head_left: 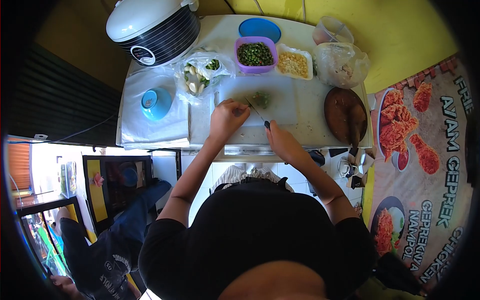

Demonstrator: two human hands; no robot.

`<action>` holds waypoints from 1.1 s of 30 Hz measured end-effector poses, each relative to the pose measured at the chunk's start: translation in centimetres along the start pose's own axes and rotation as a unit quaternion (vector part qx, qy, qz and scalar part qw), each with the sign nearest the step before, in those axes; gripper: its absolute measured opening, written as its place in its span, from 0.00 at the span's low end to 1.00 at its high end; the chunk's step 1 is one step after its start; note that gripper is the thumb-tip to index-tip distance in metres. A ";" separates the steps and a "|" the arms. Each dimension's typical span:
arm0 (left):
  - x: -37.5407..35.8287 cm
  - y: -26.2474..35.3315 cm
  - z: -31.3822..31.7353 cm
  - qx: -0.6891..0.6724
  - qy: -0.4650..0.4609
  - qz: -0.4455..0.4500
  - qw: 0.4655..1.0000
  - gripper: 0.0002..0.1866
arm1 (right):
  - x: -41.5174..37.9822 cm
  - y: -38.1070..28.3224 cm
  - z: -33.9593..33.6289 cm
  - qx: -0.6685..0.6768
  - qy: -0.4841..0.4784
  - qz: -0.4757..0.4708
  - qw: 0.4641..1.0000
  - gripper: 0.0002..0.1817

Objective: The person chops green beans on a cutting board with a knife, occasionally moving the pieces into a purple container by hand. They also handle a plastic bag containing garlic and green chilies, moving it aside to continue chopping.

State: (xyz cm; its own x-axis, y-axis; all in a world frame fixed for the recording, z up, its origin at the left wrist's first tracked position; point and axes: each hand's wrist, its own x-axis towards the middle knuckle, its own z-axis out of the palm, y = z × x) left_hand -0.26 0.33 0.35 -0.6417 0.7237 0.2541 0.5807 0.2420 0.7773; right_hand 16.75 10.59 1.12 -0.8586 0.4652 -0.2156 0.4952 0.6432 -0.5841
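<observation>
My right hand (281, 140) is closed round the dark handle of a knife (258, 113), its blade pointing up and left over a white cutting board (286, 92). Beside the blade tip, my left hand (231, 117) is closed with its fingertips pinched together at the board's left side. Whatever they pinch is too small to make out. A small heap of chopped green pieces (261, 99) lies on the board just beyond the knife. Behind the board stand a purple tub (256, 69) of chopped greens and a white tray (311, 72) of pale chopped pieces.
To the left are a plastic bag of garlic cloves (195, 80), an upturned blue bowl (156, 103) and a rice cooker (152, 32). A brown stone mortar (337, 117) with pestle and a plastic bag (342, 65) stand right. A person (107, 260) sits at lower left.
</observation>
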 end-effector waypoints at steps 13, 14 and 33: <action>0.0 0.0 0.0 -0.016 0.011 -0.019 1.000 0.09 | -1.5 1.1 -1.3 0.111 -0.014 -0.024 0.993 0.16; 0.0 0.1 0.0 -0.016 0.010 -0.025 1.000 0.08 | -1.3 1.0 -1.2 0.122 -0.011 -0.030 0.992 0.16; -0.4 0.7 -0.7 -0.021 -0.001 -0.039 0.999 0.08 | 0.9 0.5 -0.8 0.001 -0.013 -0.029 0.999 0.15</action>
State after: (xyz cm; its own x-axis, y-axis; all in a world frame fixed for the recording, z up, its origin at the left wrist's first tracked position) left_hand 0.05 -0.23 1.25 -0.6838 0.7043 0.1905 0.5067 0.2706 0.8185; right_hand 16.29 11.85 1.30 -0.8889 0.4115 -0.2014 0.4442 0.6668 -0.5984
